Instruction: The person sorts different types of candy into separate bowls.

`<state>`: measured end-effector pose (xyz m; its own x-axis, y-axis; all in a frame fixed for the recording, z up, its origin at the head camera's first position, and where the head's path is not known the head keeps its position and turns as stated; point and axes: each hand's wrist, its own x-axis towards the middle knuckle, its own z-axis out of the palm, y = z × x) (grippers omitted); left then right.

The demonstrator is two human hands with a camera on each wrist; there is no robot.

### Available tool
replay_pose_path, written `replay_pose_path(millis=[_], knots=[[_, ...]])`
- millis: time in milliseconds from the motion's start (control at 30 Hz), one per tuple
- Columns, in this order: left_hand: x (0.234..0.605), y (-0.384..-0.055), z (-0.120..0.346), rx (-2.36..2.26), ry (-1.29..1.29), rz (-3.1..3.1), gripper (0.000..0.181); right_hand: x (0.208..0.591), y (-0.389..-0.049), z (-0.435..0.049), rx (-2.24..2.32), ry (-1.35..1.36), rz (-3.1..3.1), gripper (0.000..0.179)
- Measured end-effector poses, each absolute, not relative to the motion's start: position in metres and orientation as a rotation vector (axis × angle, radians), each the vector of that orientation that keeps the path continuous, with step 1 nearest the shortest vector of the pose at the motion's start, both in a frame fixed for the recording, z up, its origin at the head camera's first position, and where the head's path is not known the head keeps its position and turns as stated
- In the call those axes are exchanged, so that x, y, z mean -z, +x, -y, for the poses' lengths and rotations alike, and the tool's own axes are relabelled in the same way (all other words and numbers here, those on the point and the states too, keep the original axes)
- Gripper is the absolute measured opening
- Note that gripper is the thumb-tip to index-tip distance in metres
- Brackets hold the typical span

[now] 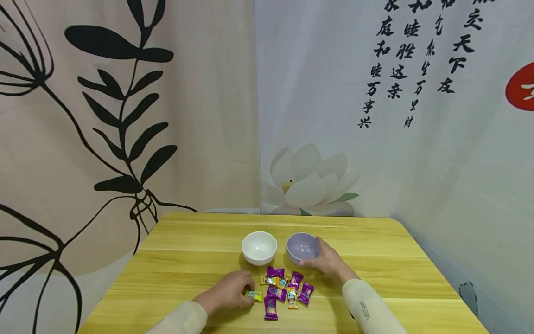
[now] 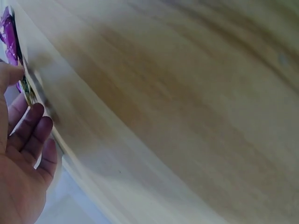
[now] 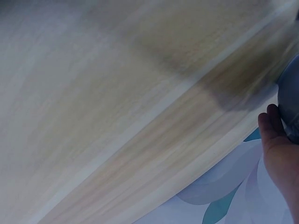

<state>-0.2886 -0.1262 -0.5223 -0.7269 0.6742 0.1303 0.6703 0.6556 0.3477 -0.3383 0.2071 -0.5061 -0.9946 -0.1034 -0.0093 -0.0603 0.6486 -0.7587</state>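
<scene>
One yellow-green wrapped candy (image 1: pixel 255 295) was at the lower centre of the head frame, its long axis nearly horizontal, free end pointing right. My left hand (image 1: pixel 231 290) pinched the candy's left end, thumb and fingertips nearly closed. My right hand (image 1: pixel 330 262), thumb and fingers parted, gripped the right side of the upright purple bowl (image 1: pixel 301 247).

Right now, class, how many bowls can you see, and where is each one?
2. In the head view, the white bowl is on the left; the purple bowl is apart from it, to the right, held by the right hand. No others show.
</scene>
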Motion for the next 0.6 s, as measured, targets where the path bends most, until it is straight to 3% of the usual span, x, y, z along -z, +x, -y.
replay_pose_path(millis=[600], knots=[[0.497, -0.300, 0.119, -0.967, 1.016, -2.887, 0.016, 0.509, -0.340, -0.207, 1.295, -0.124, -2.797, 0.121]])
